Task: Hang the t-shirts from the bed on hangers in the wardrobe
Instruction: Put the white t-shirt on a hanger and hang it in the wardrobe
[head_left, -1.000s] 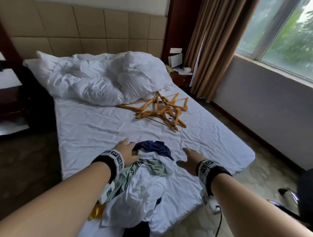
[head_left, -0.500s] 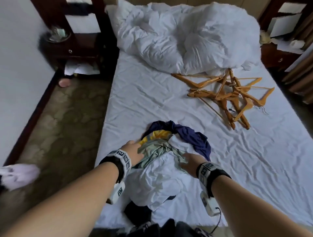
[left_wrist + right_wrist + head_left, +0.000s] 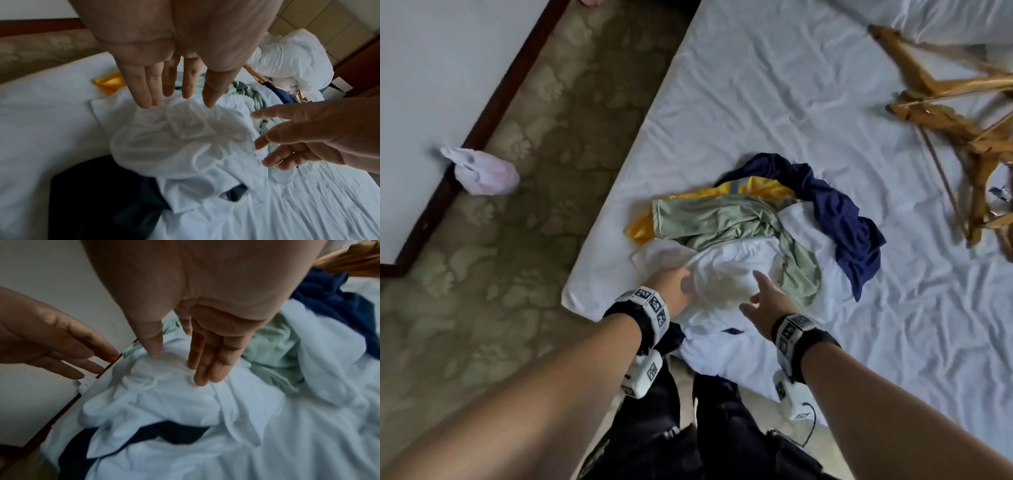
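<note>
A heap of t-shirts lies at the near corner of the bed [image 3: 791,85]: a white t-shirt [image 3: 726,270] on top, with green [image 3: 715,222], yellow [image 3: 756,188] and navy [image 3: 839,219] ones behind it. My left hand [image 3: 681,286] is at the white t-shirt's left edge, fingers straight [image 3: 164,84] and holding nothing. My right hand [image 3: 763,291] is spread at its right side, and its fingertips [image 3: 203,374] touch the white cloth [image 3: 164,402]. Several wooden hangers [image 3: 962,126] lie tangled at the far right of the bed.
A rumpled white duvet [image 3: 962,17] is at the head of the bed. A dark garment [image 3: 102,194] hangs over the bed's near edge. On the patterned carpet [image 3: 534,240] to the left, a small plastic bag [image 3: 482,173] sits against the wall's dark skirting [image 3: 482,120].
The head view has dropped and closed in on the pile. Both hands have drawn back from the sides of the heap onto the white t-shirt, closer together.
</note>
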`<state>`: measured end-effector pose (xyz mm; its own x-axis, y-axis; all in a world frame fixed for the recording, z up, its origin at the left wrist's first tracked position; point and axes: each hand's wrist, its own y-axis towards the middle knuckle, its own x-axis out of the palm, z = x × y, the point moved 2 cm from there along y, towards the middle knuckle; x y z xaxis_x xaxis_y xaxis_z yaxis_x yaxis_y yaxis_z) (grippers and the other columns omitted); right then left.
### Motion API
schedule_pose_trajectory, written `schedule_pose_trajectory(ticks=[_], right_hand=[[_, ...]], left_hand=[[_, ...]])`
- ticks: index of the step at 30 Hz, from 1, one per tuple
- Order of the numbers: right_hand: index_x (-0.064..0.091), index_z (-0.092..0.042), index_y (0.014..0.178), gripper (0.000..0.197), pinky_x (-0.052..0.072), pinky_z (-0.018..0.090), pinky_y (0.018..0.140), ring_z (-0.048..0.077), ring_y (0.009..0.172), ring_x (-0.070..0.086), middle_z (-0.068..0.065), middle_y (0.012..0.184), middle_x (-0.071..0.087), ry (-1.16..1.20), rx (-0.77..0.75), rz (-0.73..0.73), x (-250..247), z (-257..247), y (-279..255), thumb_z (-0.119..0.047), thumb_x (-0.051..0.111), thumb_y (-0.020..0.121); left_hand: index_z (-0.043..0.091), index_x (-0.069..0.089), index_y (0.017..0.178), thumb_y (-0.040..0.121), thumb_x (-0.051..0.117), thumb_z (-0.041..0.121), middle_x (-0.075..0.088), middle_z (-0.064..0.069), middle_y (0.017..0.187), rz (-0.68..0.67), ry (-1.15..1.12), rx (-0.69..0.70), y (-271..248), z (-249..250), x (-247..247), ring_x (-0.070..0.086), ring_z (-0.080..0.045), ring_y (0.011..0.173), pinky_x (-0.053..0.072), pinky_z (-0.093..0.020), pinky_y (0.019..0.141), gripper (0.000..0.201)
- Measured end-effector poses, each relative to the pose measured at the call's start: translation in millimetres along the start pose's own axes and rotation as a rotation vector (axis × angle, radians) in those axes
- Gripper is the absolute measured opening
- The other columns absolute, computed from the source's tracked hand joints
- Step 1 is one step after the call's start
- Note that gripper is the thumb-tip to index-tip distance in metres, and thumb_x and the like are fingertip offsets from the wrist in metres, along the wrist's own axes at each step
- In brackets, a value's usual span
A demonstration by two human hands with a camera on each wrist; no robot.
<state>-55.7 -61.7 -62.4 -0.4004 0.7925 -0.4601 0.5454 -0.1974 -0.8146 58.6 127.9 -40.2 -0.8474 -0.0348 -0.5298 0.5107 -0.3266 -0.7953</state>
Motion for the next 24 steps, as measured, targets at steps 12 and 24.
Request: schedule_pose_trajectory(ticks=[12,24], right_hand=[[0.046,-0.042,0.127,0.035,0.059,0.041,0.070,0.023,0.071,0.070,0.001,0.083,0.071,0.174,0.032,0.166,30,39,31,-0.032,0.060,0.096],[0.050,-0.039,0.107,0.012,0.061,0.046,0.069,0.027,0.068,0.070,0.005,0.080,0.072,0.276,0.085,0.308,44,39,38,-0.041,0.046,0.096]], left_hand=[[0.024,0.063,0.121,0.097,0.055,0.025,0.070,-0.007,0.119,0.107,-0.089,0.117,50,-21,48,0.065,-0.034,0.105,0.040,-0.027,0.080,0.026],[0.021,0.053,0.077,0.093,0.051,0.026,0.064,-0.019,0.093,0.189,-0.266,0.023,68,-33,41,0.060,-0.041,0.088,0.045,-0.036,0.071,0.016]])
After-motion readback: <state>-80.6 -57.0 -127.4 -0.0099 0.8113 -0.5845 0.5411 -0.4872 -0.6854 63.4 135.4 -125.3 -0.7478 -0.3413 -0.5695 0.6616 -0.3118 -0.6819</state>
